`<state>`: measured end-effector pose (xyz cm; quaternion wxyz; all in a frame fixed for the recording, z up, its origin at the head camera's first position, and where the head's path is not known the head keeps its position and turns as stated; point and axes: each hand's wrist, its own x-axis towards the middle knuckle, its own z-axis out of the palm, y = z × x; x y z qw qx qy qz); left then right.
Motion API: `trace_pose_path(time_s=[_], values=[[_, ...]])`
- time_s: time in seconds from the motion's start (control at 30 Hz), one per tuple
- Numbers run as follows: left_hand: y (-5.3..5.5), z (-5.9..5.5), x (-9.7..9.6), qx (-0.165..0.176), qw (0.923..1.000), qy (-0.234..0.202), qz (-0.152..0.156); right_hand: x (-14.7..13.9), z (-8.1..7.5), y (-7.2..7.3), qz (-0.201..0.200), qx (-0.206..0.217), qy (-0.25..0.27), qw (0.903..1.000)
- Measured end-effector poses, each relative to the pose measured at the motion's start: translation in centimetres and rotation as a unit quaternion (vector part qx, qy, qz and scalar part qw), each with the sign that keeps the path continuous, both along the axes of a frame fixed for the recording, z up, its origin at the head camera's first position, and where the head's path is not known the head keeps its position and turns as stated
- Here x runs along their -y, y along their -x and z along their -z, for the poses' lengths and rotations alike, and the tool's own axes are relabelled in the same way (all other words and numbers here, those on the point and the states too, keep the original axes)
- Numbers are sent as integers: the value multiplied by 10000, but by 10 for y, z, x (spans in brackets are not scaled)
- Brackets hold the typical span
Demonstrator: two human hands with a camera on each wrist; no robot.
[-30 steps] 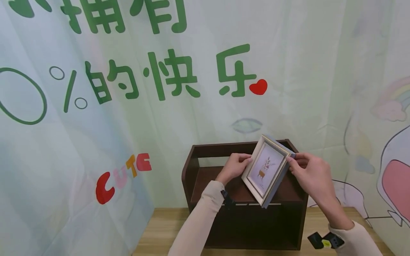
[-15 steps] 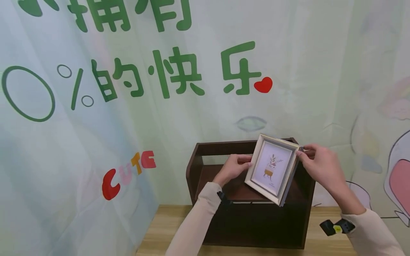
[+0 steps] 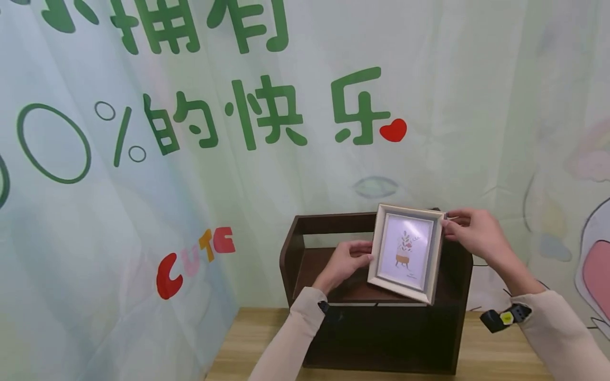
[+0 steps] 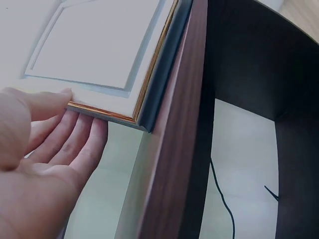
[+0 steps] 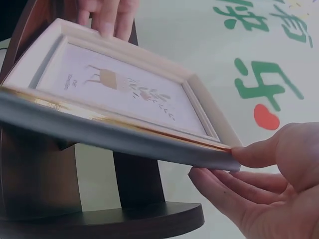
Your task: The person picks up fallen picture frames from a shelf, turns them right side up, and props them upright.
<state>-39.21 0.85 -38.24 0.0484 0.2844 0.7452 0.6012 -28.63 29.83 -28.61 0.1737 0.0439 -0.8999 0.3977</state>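
Note:
A picture frame (image 3: pixel 406 254) with a cream border and a plant drawing is held up, slightly tilted, in front of a dark brown shelf unit (image 3: pixel 381 338). My left hand (image 3: pixel 344 263) pinches its left edge, thumb on the front and fingers behind, as the left wrist view shows of the frame's border (image 4: pixel 112 102). At the upper right corner my right hand (image 3: pixel 476 233) pinches the edge between thumb and fingers. The right wrist view shows the frame's blue-grey side (image 5: pixel 114 134) and the right hand (image 5: pixel 279 179) at one corner.
The shelf unit stands on a light wooden table (image 3: pixel 257 333). Behind it hangs a pale green curtain (image 3: pixel 286 180) printed with green characters and a red heart. A thin black cable (image 4: pixel 222 194) shows through the shelf's opening.
The picture frame has turned to face the head camera more squarely and become more upright. Both hands still hold it. The head view has shifted slightly.

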Motion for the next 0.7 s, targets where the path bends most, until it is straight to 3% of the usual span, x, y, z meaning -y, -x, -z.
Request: trace_pose_path(time_s=[0.2,0.7], values=[[-6,4,0,119,9991,-341,-217,-4,-4,14,-303,169,375,9987],[-25,17,-4,411,9889,-1235,-715,-4,-2,35,-604,356,347,9969]])
